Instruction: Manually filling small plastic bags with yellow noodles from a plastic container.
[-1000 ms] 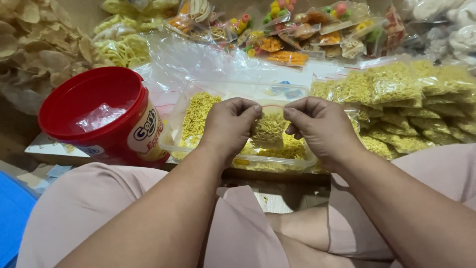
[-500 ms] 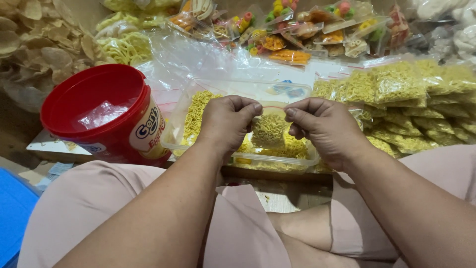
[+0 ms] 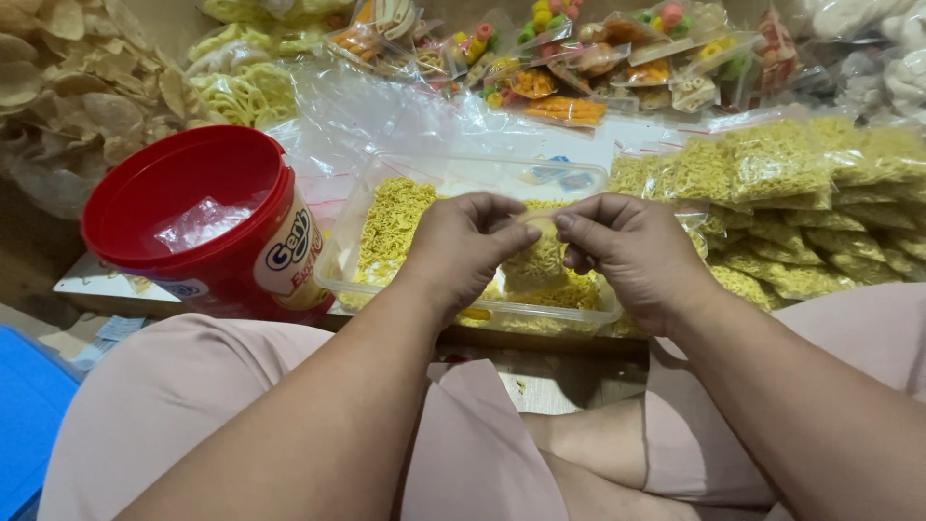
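Note:
A small clear bag [image 3: 536, 259] filled with yellow noodle snack hangs between both hands. My left hand [image 3: 465, 243] pinches its top edge from the left, and my right hand [image 3: 629, 253] pinches it from the right. The bag is held just above a clear plastic tray [image 3: 386, 166] that holds loose yellow noodle snack. The bag's top edge is mostly hidden by my fingertips.
A red plastic bucket [image 3: 198, 224] with clear bags inside stands left of the tray. Filled yellow snack bags [image 3: 791, 183] are piled at the right. Bags of coloured snacks [image 3: 579, 58] lie at the back, pale crackers [image 3: 68, 87] at the far left. My knees are below.
Both hands have stayed together on the small bag over the tray, with only slight finger movement along its top. The view has shifted a little.

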